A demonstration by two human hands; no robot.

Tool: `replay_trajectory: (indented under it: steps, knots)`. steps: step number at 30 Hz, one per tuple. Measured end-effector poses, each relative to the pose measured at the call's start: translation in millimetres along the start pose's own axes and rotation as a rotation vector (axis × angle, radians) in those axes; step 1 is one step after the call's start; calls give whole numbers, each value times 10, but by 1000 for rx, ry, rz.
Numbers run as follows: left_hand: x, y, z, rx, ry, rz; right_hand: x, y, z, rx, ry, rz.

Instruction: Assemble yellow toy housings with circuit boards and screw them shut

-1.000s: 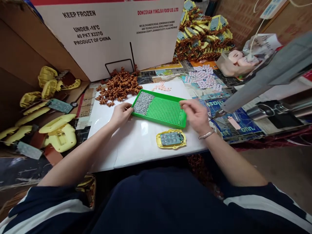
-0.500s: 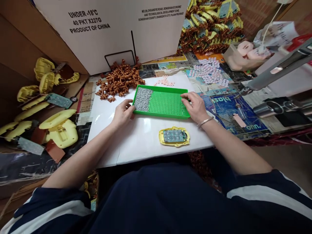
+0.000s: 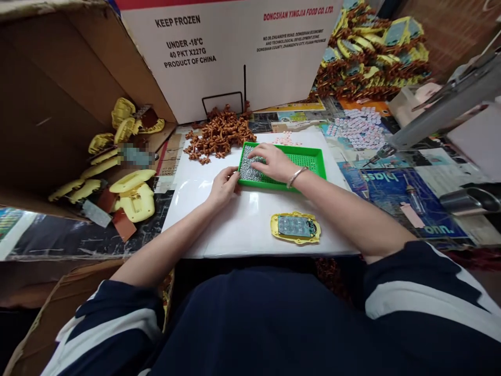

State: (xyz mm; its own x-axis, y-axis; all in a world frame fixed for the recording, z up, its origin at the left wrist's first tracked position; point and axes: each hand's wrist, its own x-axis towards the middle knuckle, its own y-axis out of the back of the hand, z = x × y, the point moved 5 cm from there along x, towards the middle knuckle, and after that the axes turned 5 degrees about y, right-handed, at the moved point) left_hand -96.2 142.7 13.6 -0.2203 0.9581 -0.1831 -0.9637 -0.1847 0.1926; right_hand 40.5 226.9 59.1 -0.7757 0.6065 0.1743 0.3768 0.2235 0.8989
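A green perforated tray (image 3: 315,164) lies on the white board, with a heap of small silvery metal pieces, probably screws, (image 3: 246,168) at its left end. My left hand (image 3: 226,186) grips the tray's near left corner, thumb on the rim. Over the heap reaches my right hand (image 3: 274,163), its fingers bent and apart; the fingertips are at the pieces, and whether they touch them is hard to tell. Closer to me sits a yellow plastic shell (image 3: 275,228) with a green circuit board (image 3: 295,226) in it.
Brown branching plastic parts (image 3: 221,133) are piled behind the tray, beside small pink pieces (image 3: 287,138). Yellow shells (image 3: 135,201) lie at left by a cardboard box (image 3: 78,78). An electric screwdriver (image 3: 422,112) hangs at right. White-pink pieces (image 3: 362,128) are scattered behind.
My right hand has moved left from the tray's right end to the metal pieces. My left hand still holds the left corner. The view has shifted, so the scene sits farther right.
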Motion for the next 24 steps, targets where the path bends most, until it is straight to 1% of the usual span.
replay_trajectory:
  steps: [2, 4, 6, 8, 10, 13, 15, 17, 18, 20, 24]
  knots:
    - [-4, -2, -15, -8, -5, 8, 166, -161, -56, -5, -14, -31]
    - [-2, 0, -24, -9, -12, 18, 250, -271, -63, -12, -25, -45]
    - [2, 0, -27, -5, -21, 26, 265, -331, -47, -17, -21, -63]
    - [3, -4, -27, 4, -29, 29, 226, -348, -17, -18, -1, -92]
    - [3, -10, -30, 17, -35, 30, 137, -321, 39, -19, 13, -121]
    - [12, -16, -41, 44, -48, 34, -59, -189, 189, -36, -17, -123]
    - [37, -16, -42, 69, -70, 49, -168, -68, 290, -61, -64, -83]
    - [80, -13, -26, 103, -111, 82, -189, 21, 325, -82, -93, -27]
    - [103, -11, -10, 121, -137, 104, -155, 33, 308, -87, -92, -6]
    - [147, -13, 24, 160, -192, 147, -7, -20, 218, -87, -75, 7]
    - [188, -36, 50, 227, -283, 178, 362, -270, 59, -104, -85, -13]
